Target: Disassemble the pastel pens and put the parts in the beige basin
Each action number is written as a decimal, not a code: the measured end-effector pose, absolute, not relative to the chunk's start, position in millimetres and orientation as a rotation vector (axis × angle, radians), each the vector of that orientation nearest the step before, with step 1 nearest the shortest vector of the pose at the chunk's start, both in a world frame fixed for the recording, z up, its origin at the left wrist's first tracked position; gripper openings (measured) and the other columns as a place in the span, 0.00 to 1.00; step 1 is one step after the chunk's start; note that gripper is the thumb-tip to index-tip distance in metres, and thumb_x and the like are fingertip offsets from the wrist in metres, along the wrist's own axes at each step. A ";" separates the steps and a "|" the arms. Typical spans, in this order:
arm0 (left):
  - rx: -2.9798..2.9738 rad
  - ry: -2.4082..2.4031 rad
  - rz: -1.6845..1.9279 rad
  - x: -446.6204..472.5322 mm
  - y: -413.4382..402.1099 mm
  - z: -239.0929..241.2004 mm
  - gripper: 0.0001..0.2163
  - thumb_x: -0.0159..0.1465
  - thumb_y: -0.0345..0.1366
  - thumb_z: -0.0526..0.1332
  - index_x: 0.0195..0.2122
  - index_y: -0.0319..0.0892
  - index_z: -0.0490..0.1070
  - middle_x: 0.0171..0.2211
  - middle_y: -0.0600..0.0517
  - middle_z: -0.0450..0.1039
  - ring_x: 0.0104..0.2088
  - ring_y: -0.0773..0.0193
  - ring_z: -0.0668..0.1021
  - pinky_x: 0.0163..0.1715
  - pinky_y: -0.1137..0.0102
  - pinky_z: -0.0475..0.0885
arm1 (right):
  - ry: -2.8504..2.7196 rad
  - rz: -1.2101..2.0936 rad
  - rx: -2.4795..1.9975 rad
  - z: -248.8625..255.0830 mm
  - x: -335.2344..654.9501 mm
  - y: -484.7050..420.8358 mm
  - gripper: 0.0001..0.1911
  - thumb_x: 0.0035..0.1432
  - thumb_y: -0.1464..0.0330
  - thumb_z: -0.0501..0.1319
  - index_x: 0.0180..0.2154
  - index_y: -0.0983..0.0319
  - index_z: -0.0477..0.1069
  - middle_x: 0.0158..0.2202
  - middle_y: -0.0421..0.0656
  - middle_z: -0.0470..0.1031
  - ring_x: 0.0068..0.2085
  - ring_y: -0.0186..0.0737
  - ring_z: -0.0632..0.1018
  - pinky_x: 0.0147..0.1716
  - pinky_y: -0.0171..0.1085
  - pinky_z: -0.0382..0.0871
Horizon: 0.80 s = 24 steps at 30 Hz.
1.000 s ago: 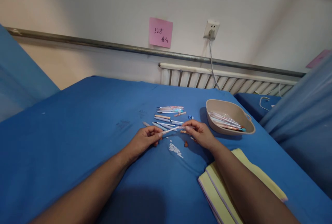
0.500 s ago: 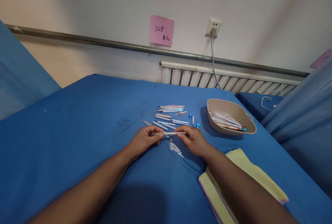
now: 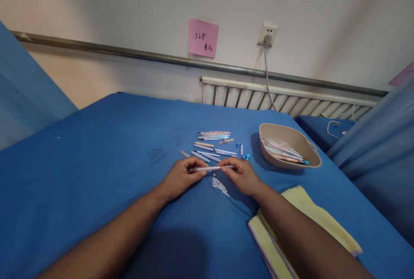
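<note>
My left hand [image 3: 181,177] and my right hand [image 3: 242,177] each pinch one end of a thin white pen [image 3: 211,168], held level just above the blue cloth [image 3: 106,158]. Both hands are closed on it. Beyond the pen lie several loose pens and pen parts [image 3: 211,143] and some small blue caps [image 3: 241,149]. Small white bits [image 3: 220,186] lie on the cloth between my wrists.
A beige tray [image 3: 284,134] with several pens in it stands at the right. A yellow folded cloth [image 3: 310,218] lies under my right forearm. On the wall behind are a pink note [image 3: 203,37], a socket with a cable [image 3: 267,35] and a radiator [image 3: 278,100].
The pen has gone from tilted to level. My right hand has drawn back from the pile toward me, closer to my left hand.
</note>
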State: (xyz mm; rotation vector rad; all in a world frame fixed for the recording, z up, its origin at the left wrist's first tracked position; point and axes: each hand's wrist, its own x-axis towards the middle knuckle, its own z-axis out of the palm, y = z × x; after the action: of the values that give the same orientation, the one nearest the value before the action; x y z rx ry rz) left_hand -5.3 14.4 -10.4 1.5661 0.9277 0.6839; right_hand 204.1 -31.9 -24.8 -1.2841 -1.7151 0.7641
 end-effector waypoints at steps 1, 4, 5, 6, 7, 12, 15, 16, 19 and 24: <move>1.551 0.922 0.700 -4.9 14.1 -10.9 0.11 0.51 0.39 0.66 0.33 0.40 0.73 0.30 0.53 0.73 0.30 0.66 0.73 0.33 0.72 0.68 | -1.689 0.776 -1.293 -24.8 203.5 -31.8 0.09 0.56 0.65 0.58 0.37 0.60 0.74 0.31 0.39 0.76 0.32 0.35 0.74 0.33 0.33 0.66; 1.467 0.896 0.772 -2.8 13.0 -10.4 0.20 0.49 0.38 0.68 0.44 0.43 0.69 0.37 0.51 0.74 0.32 0.66 0.74 0.32 0.73 0.69 | -1.595 0.826 -1.321 -24.0 201.4 -32.0 0.11 0.55 0.63 0.58 0.37 0.60 0.75 0.28 0.39 0.75 0.28 0.34 0.72 0.27 0.32 0.65; 1.435 0.894 0.776 -2.1 12.7 -9.9 0.23 0.50 0.40 0.67 0.47 0.43 0.67 0.38 0.50 0.74 0.31 0.66 0.75 0.30 0.73 0.69 | -1.571 0.838 -1.324 -23.6 200.9 -32.2 0.11 0.55 0.63 0.58 0.37 0.60 0.75 0.27 0.39 0.74 0.27 0.34 0.72 0.26 0.32 0.65; 1.406 0.898 0.762 -1.5 12.5 -9.6 0.23 0.52 0.43 0.65 0.48 0.42 0.66 0.37 0.49 0.74 0.29 0.67 0.75 0.27 0.73 0.69 | -1.558 0.842 -1.322 -23.2 200.5 -32.4 0.12 0.55 0.63 0.58 0.37 0.60 0.75 0.26 0.39 0.74 0.27 0.34 0.72 0.25 0.32 0.65; 1.386 0.910 0.733 -1.2 12.6 -9.4 0.21 0.55 0.47 0.62 0.46 0.40 0.66 0.34 0.49 0.74 0.25 0.68 0.74 0.24 0.74 0.67 | -1.555 0.837 -1.318 -22.9 200.3 -32.6 0.12 0.55 0.63 0.58 0.37 0.60 0.75 0.26 0.39 0.74 0.27 0.34 0.72 0.25 0.32 0.65; 1.401 0.946 0.703 -2.0 14.0 -8.5 0.14 0.54 0.45 0.63 0.28 0.38 0.70 0.23 0.54 0.70 0.20 0.72 0.69 0.21 0.76 0.64 | -1.585 0.765 -1.334 -23.2 200.6 -32.4 0.10 0.54 0.64 0.59 0.37 0.60 0.76 0.28 0.40 0.76 0.29 0.35 0.74 0.28 0.33 0.67; 1.375 0.883 0.798 -2.3 13.1 -6.2 0.17 0.46 0.37 0.70 0.36 0.40 0.71 0.34 0.52 0.73 0.32 0.68 0.74 0.31 0.74 0.68 | -1.603 0.765 -1.321 -23.7 200.5 -32.1 0.09 0.53 0.65 0.60 0.35 0.60 0.76 0.31 0.40 0.77 0.32 0.37 0.76 0.33 0.34 0.68; 1.358 0.868 0.807 -2.2 12.8 -5.8 0.21 0.46 0.37 0.70 0.41 0.42 0.70 0.38 0.51 0.73 0.34 0.66 0.74 0.32 0.73 0.68 | -1.605 0.768 -1.318 -23.7 200.4 -32.2 0.09 0.53 0.65 0.60 0.35 0.59 0.76 0.32 0.40 0.78 0.33 0.37 0.76 0.35 0.35 0.69; 1.309 0.915 0.741 -2.2 12.9 -7.0 0.20 0.53 0.45 0.64 0.43 0.40 0.68 0.34 0.49 0.74 0.28 0.66 0.74 0.25 0.73 0.67 | -1.598 0.758 -1.328 -23.7 200.3 -32.8 0.09 0.53 0.64 0.60 0.35 0.59 0.76 0.32 0.40 0.78 0.33 0.38 0.76 0.36 0.36 0.69; 1.365 0.935 0.745 -3.1 15.2 -9.2 0.12 0.50 0.42 0.67 0.29 0.39 0.69 0.28 0.52 0.73 0.26 0.69 0.73 0.26 0.74 0.67 | -1.626 0.702 -1.313 -23.9 201.2 -32.9 0.08 0.53 0.65 0.60 0.35 0.59 0.76 0.33 0.40 0.78 0.34 0.38 0.77 0.36 0.36 0.69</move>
State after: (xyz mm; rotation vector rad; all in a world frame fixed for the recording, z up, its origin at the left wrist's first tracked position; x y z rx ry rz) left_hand -3.1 15.2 -9.2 1.3647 0.9351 0.7446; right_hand 201.2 -32.9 -23.9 -1.3127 -1.6258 0.7017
